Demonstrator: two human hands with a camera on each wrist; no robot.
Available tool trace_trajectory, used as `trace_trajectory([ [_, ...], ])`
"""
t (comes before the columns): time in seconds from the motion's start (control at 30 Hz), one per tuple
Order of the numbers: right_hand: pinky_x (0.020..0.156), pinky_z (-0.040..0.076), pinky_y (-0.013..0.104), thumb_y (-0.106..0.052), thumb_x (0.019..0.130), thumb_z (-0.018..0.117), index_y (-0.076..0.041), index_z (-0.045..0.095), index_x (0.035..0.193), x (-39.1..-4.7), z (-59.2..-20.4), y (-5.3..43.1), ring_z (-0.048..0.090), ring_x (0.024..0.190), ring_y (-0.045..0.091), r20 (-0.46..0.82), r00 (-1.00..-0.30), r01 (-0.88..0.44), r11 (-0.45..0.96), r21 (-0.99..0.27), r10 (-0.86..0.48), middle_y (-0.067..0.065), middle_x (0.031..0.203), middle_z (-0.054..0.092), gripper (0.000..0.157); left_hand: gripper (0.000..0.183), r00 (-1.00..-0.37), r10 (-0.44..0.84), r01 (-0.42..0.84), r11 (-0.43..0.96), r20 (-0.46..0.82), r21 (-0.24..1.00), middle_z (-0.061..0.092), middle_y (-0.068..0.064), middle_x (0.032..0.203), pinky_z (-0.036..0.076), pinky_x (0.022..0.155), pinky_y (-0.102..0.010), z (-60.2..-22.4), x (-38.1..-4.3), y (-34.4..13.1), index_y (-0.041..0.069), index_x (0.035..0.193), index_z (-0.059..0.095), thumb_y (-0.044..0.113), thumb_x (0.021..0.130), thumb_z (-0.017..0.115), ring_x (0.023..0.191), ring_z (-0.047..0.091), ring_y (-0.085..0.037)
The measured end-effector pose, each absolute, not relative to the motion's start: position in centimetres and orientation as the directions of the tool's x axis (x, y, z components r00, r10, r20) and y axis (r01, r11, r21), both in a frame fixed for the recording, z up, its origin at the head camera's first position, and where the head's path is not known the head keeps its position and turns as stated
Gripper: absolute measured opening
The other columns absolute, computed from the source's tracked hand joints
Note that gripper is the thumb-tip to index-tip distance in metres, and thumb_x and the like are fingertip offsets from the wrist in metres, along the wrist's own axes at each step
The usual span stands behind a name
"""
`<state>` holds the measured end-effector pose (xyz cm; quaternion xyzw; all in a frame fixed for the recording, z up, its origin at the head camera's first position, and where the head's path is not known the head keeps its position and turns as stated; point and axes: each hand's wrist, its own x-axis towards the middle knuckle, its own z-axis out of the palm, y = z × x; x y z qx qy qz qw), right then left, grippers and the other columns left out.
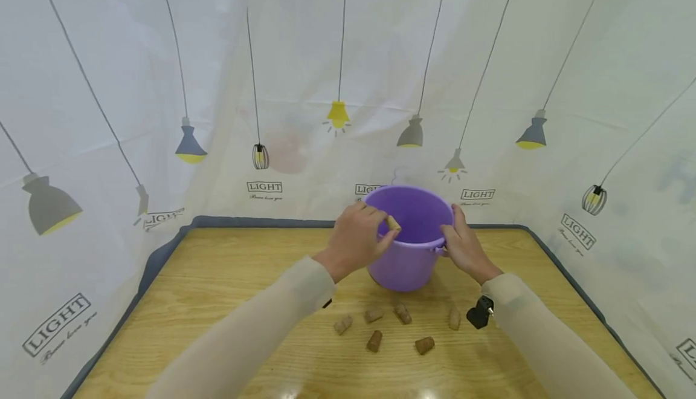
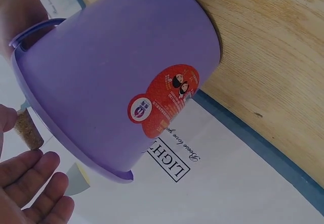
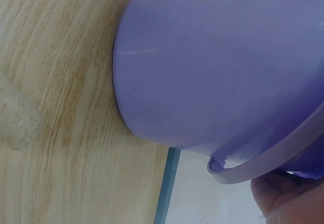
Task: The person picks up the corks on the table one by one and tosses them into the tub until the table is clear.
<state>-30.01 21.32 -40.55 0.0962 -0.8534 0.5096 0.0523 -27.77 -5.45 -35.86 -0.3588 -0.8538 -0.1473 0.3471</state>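
A purple bucket (image 1: pixel 402 269) stands upright on the wooden table, its handle (image 3: pixel 268 163) folded down along the rim. My left hand (image 1: pixel 353 239) pinches a cork (image 1: pixel 393 223) between thumb and fingertips over the bucket's near left rim. In the left wrist view the cork (image 2: pixel 29 129) shows just beside the rim, with the other fingers spread below it. My right hand (image 1: pixel 464 245) grips the bucket's rim on the right side, near the handle joint. Several corks, among them a dark one (image 1: pixel 374 341) and a pale one (image 1: pixel 454 318), lie on the table in front of the bucket.
The wooden table (image 1: pixel 217 290) has a dark blue edge (image 1: pixel 261 222) at the back and sides. A white cloth (image 1: pixel 304 54) printed with hanging lamps rises behind and around it. A red sticker (image 2: pixel 169 100) marks the bucket's side.
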Motion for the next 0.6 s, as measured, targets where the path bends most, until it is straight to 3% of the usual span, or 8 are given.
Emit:
trace_trajectory([
  [0.23, 0.079, 0.061, 0.03, -0.021, 0.108, 0.033, -0.008, -0.001, 0.164, -30.0, -40.5, 21.2, 0.06, 0.112, 0.039, 0.194, -0.975, -0.222, 0.467, -0.856, -0.109, 0.037, 0.151, 0.036, 0.068, 0.019, -0.536, 0.521, 0.704, 0.71, 0.665, 0.011, 0.074, -0.001, 0.085, 0.053, 0.079, -0.035, -35.8, -27.9, -5.1, 0.014, 0.09, 0.075, 0.032, 0.094, 0.074, 0.081, 0.062, -0.019],
  [0.37, 0.078, 0.061, 0.029, -0.022, 0.107, 0.034, -0.007, -0.001, 0.164, -29.9, -40.5, 21.1, 0.062, 0.108, 0.037, 0.189, -0.977, -0.213, 0.477, -0.853, -0.1, 0.037, 0.148, 0.039, 0.068, 0.022, -0.562, 0.526, 0.674, 0.738, 0.638, -0.014, 0.073, 0.002, 0.085, 0.053, 0.082, -0.034, -35.9, -28.0, -4.6, 0.015, 0.091, 0.077, 0.036, 0.095, 0.073, 0.083, 0.063, -0.018],
  [0.5, 0.079, 0.061, 0.03, -0.023, 0.108, 0.032, -0.009, -0.003, 0.165, -29.8, -40.5, 21.2, 0.063, 0.1, 0.031, 0.187, -0.977, -0.214, 0.488, -0.846, -0.104, 0.035, 0.145, 0.043, 0.068, 0.025, -0.608, 0.528, 0.628, 0.777, 0.593, -0.047, 0.072, 0.005, 0.083, 0.052, 0.078, -0.032, -35.8, -28.0, -4.3, 0.018, 0.091, 0.078, 0.04, 0.096, 0.07, 0.079, 0.061, -0.016],
  [0.6, 0.081, 0.061, 0.031, -0.023, 0.109, 0.031, -0.009, -0.005, 0.164, -29.9, -40.4, 21.2, 0.062, 0.104, 0.031, 0.188, -0.975, -0.22, 0.488, -0.844, -0.115, 0.036, 0.15, 0.038, 0.068, 0.027, -0.636, 0.526, 0.603, 0.795, 0.565, -0.061, 0.071, 0.005, 0.082, 0.051, 0.075, -0.031, -35.8, -28.1, -4.1, 0.018, 0.091, 0.077, 0.042, 0.098, 0.066, 0.077, 0.059, -0.014],
])
